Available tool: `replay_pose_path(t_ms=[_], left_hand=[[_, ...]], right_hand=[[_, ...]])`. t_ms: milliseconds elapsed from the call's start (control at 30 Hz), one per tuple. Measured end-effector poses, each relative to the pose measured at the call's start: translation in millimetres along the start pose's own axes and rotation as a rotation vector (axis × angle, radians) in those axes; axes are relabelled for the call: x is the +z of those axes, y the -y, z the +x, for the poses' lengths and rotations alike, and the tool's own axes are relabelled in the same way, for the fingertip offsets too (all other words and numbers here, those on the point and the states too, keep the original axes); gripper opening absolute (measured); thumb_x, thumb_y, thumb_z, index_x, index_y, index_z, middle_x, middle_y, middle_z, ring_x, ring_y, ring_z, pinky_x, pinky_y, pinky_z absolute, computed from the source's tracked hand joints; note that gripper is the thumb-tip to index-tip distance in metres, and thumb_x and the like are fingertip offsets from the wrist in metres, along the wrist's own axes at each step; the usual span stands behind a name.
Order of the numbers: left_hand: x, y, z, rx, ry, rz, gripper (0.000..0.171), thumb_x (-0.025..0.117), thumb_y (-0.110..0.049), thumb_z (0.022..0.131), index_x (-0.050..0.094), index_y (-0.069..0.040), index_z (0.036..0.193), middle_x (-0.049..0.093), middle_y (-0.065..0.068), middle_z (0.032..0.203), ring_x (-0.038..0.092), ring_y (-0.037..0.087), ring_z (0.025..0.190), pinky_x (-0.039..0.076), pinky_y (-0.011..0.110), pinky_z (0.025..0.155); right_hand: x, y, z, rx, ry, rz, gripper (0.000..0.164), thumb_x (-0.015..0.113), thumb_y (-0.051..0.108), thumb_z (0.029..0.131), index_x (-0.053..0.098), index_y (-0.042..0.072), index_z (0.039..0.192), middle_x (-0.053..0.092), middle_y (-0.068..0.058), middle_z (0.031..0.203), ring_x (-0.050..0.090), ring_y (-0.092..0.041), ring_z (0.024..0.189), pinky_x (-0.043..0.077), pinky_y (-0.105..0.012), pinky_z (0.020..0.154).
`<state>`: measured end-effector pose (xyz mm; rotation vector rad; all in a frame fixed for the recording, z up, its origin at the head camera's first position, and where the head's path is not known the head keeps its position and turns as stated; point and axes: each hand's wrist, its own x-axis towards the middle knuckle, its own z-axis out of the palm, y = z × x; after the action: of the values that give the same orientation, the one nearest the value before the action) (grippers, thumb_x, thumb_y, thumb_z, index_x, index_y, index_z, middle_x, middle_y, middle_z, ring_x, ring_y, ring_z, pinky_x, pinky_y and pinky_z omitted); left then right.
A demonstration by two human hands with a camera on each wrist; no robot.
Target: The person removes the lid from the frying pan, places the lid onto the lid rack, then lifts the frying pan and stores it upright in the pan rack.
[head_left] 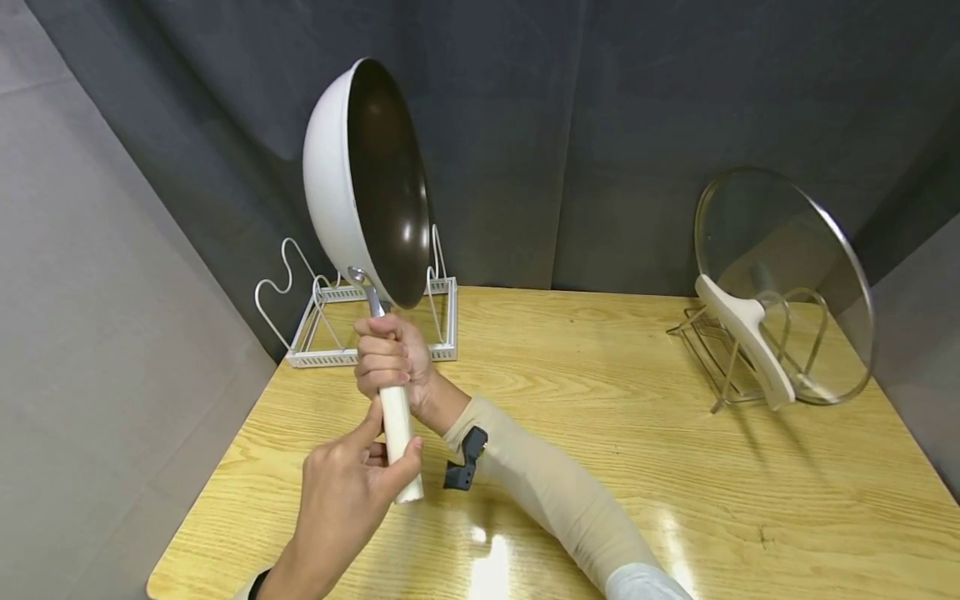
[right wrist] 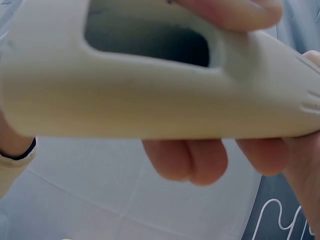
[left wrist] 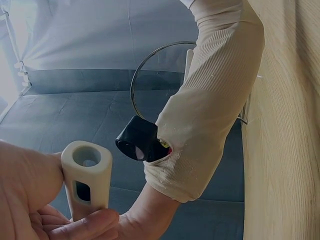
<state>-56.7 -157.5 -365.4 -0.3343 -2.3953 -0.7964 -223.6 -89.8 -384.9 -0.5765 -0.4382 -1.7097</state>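
A deep frying pan (head_left: 326, 167), white outside and dark inside, is held up on edge, its bowl at the top and its cream handle (head_left: 397, 425) pointing down. My right hand (head_left: 393, 358) grips the upper handle just below the metal neck, fingers wrapped round it. Lower down, my left hand (head_left: 348, 487) pinches the handle between thumb and fingers. The hollow handle end (left wrist: 87, 172), with a round hole and a slot, faces the left wrist view. In the right wrist view the handle (right wrist: 150, 100) fills the upper part, with fingertips (right wrist: 205, 160) showing beneath it.
Behind the pan stands a white wire rack (head_left: 322, 358) on the wooden table (head_left: 570, 400). At the right, a glass lid (head_left: 787, 217) with a cream handle leans in a small metal stand (head_left: 723, 392). A dark curtain (head_left: 510, 150) hangs behind the table.
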Motion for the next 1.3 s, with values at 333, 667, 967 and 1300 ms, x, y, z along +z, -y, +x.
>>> replay_pose_path(t_ms=[333,667,967,1300], left_hand=[[1.3,-0.1,-1.5,-0.028,0.006,-0.010,0.053,0.083,-0.010,0.076,0.068,0.012,0.123,0.074,0.012,0.070,0.070,0.011,0.053,0.048,0.012,0.047],[3.3,0.3,-3.5,-0.032,0.005,-0.019,0.052,0.082,-0.010,0.077,0.068,0.013,0.121,0.075,0.015,0.071,0.071,0.012,0.054,0.048,0.012,0.047],[6.7,-0.2,-4.3,-0.009,0.001,0.007,0.052,0.082,-0.011,0.076,0.069,0.011,0.121,0.074,0.011,0.068,0.070,0.009,0.053,0.049,0.014,0.046],[7.0,-1.5,-5.9,-0.037,0.029,-0.008,0.053,0.082,-0.012,0.078,0.067,0.014,0.122,0.075,0.013,0.071,0.071,0.010,0.054,0.047,0.012,0.046]], right_hand=[[-1.6,-0.5,-2.3,-0.015,-0.022,-0.003,0.045,0.057,0.006,0.095,0.025,0.021,0.066,0.021,0.013,0.049,0.022,-0.003,0.037,0.027,-0.017,0.036],[-3.9,-1.0,-4.8,-0.013,-0.020,-0.001,0.044,0.056,0.006,0.096,0.025,0.020,0.067,0.021,0.013,0.049,0.023,-0.003,0.037,0.027,-0.017,0.036],[-5.7,-0.3,-7.8,-0.002,-0.009,0.007,0.044,0.056,0.007,0.096,0.026,0.020,0.067,0.022,0.012,0.048,0.023,-0.003,0.037,0.027,-0.017,0.036],[-6.7,-0.8,-11.3,-0.005,-0.028,0.026,0.045,0.056,0.006,0.095,0.025,0.021,0.067,0.022,0.013,0.048,0.022,-0.003,0.038,0.028,-0.017,0.036]])
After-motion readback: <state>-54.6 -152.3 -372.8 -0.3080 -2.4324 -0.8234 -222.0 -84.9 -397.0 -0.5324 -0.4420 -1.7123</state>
